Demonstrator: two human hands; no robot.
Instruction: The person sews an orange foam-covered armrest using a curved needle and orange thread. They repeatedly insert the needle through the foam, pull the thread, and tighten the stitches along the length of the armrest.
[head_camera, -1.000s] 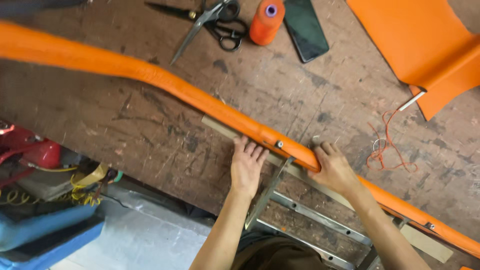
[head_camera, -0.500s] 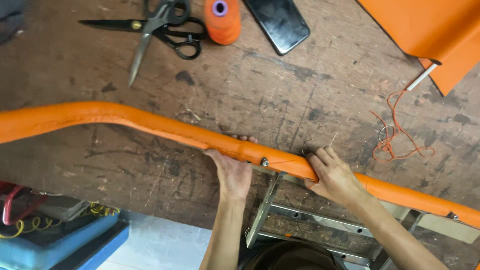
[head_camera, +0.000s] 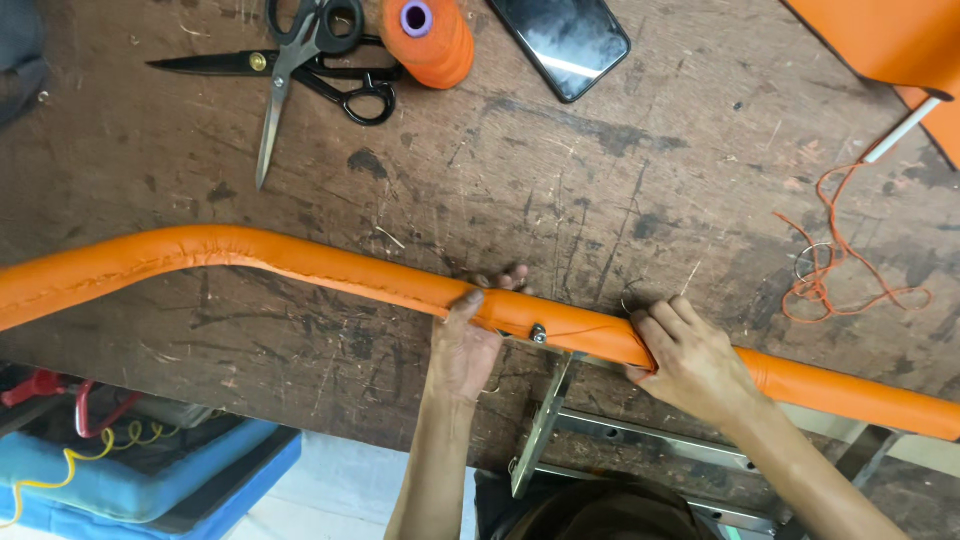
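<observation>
A long orange padded tube (head_camera: 300, 262) runs across the worn wooden table (head_camera: 520, 170) from the left edge to the lower right. My left hand (head_camera: 465, 345) grips it from below near a small bolt, thumb on top and fingertips showing past the far side. My right hand (head_camera: 685, 355) wraps over the tube a little to the right. A metal bracket (head_camera: 545, 425) hangs down from the tube between my hands, joined to a metal frame below.
Two pairs of scissors (head_camera: 300, 55), an orange thread spool (head_camera: 428, 35) and a dark phone (head_camera: 572, 42) lie at the table's far side. Orange sheet material (head_camera: 900, 45) sits at the top right, loose orange thread (head_camera: 835, 265) at the right. A blue bin (head_camera: 150, 480) stands below left.
The view has shifted and come closer to the table. The tube now lies flatter across the table, and both hands have closed more firmly around it.
</observation>
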